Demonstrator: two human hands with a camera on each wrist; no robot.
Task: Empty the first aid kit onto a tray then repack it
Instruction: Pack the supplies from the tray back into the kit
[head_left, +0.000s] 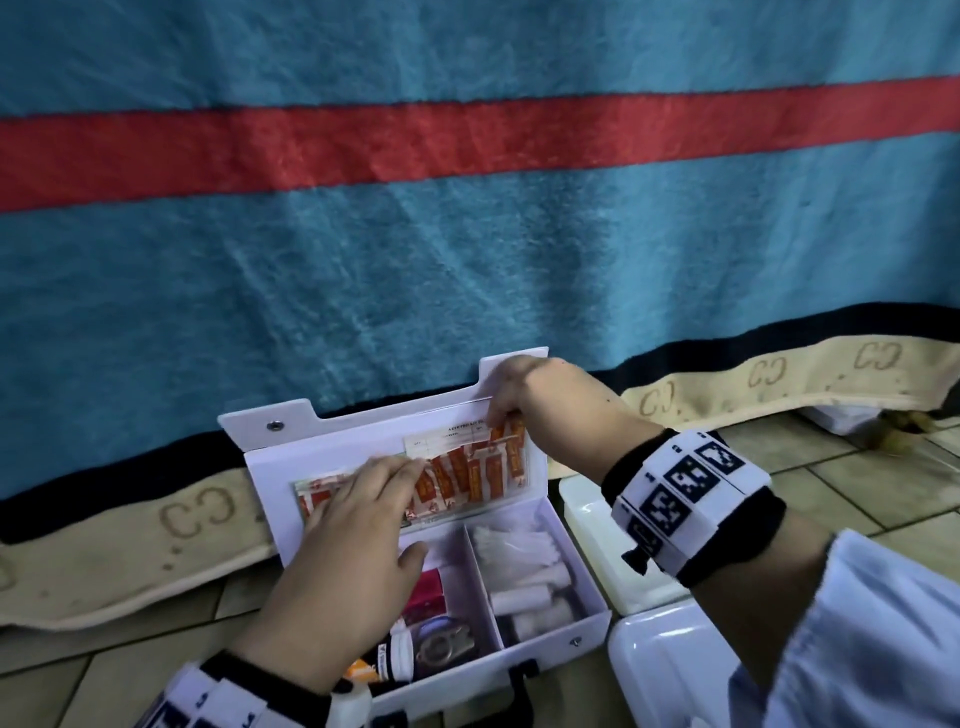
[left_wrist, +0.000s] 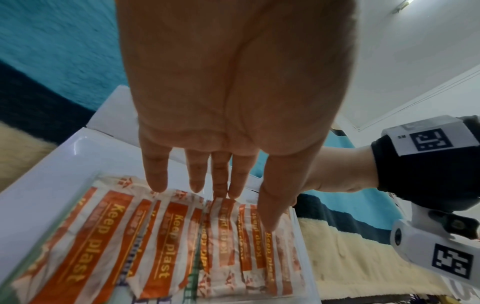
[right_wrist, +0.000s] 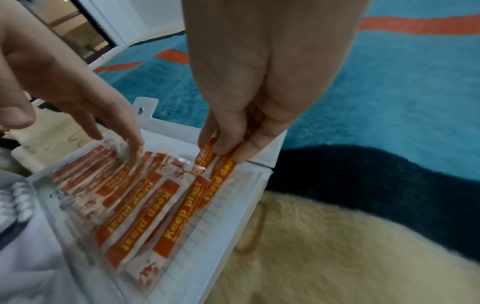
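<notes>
My right hand (head_left: 524, 397) pinches the top ends of a few plasters (right_wrist: 218, 162) between thumb and fingers, at the lid's (head_left: 291, 421) two o'clock corner. In the right wrist view those strips are orange and white, printed "Keep plast", and their lower ends sit behind the lid's clear pocket (right_wrist: 228, 197).

My left hand (head_left: 358, 525) is flat, fingers straight and slightly spread, resting on the plaster row (head_left: 467, 473) at the lid's nine o'clock side. In the left wrist view the fingertips (left_wrist: 155, 183) touch the upper edges of the wrappers (left_wrist: 166, 232); nothing is gripped.

The kit (head_left: 571, 631) is a white box standing open on the floor, lid tilted back at twelve o'clock against a rug (head_left: 467, 260). A paper slip (head_left: 447, 434) lies in the lid above the plasters. The base has a divider: the three o'clock compartment holds white rolls (head_left: 524, 571), the nine o'clock one a red box (head_left: 428, 592), a small bottle (head_left: 397, 657) and some dark items I cannot make out.

At three o'clock of the kit, just beside it, lie two white trays (head_left: 654, 670), touching or nearly so. The rug is teal with a red stripe and a cream border; tiles (head_left: 841, 483) show at four o'clock. Both wrists wear marker bands (head_left: 685, 488).
</notes>
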